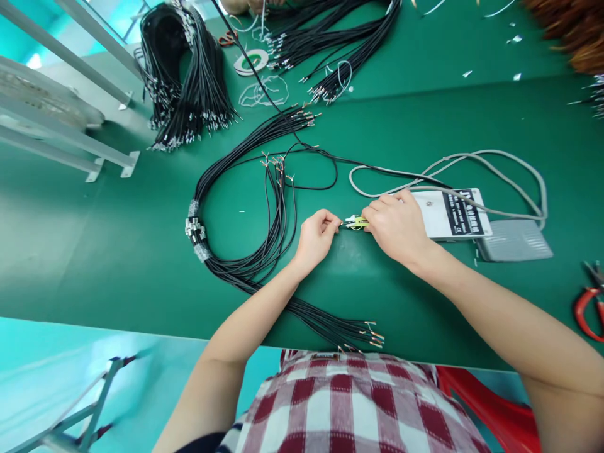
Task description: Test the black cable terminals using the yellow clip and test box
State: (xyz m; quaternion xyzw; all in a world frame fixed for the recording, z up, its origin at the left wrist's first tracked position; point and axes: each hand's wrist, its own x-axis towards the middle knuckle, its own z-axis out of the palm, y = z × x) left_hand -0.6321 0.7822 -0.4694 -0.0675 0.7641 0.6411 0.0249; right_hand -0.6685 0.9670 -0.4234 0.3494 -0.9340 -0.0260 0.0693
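My left hand point(317, 238) is closed in a pinch on a thin wire end point(343, 224). Facing it, my right hand point(399, 228) grips a small yellow-green and white tool point(357, 222), its tip meeting the wire between my fingers. Most of that tool is hidden in my palm. Left of my hands, a curved bundle of black cables point(221, 165) is bound by silver connectors point(194, 228) and clear wrap. Bare copper and coloured wire tips point(278, 162) fan out from several cables. More cable ends point(372, 333) lie under my left forearm, near the table edge.
Right of my hands are a white labelled box point(436, 214), a grey foot pedal point(516, 242) and a looped grey cord point(538, 179). Red-handled pliers point(587, 308) lie far right. Black cable bundles point(207, 82) and a tape roll point(251, 61) sit at the back, beside metal rails point(101, 148).
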